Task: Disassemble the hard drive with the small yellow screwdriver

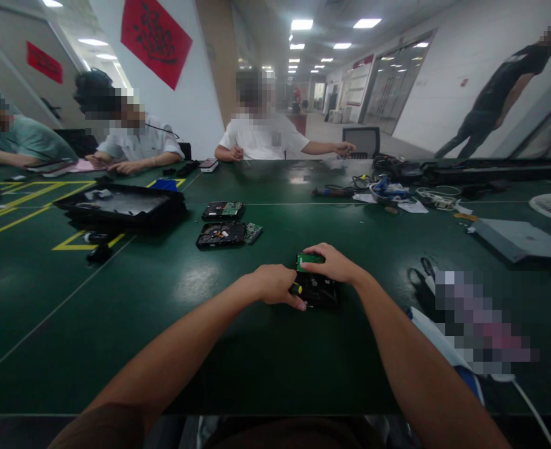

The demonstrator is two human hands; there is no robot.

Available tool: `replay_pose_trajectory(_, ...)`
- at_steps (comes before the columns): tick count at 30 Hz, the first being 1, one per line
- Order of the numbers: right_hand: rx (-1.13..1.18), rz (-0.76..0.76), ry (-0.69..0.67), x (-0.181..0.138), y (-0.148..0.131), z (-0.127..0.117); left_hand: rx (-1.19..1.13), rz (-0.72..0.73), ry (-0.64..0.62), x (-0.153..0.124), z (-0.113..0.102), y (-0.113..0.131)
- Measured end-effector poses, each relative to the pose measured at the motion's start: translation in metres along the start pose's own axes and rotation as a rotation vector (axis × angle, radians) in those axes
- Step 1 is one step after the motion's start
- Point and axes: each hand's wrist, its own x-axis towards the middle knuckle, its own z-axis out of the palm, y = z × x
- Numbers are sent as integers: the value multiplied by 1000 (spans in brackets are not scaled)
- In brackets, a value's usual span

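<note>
In front of me on the table lies a black hard drive with a green circuit board at its far end. My left hand is closed round a screwdriver with a yellow and black handle end, at the drive's left side; its tip is hard to make out. Fingers of my right hand grip the green board, thumb on its near face and fingertips over its far edge. Whether the board is still attached to the drive, I cannot tell.
Farther left lie two more hard drives and a loose circuit board. A black tray-like casing stands beyond. On the right are a grey flat box, cables and a blurred-out item. Several people sit across the green table; another walks at right.
</note>
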Motion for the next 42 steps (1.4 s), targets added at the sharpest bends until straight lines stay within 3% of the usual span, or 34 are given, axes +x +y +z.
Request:
replay_pose_trajectory(21, -143, 56, 11, -2, 7, 0, 30, 18, -55, 9, 0, -8)
replay_pose_trajectory(42, -155, 73, 35, -5, 7, 2, 20, 24, -2, 11, 3, -9)
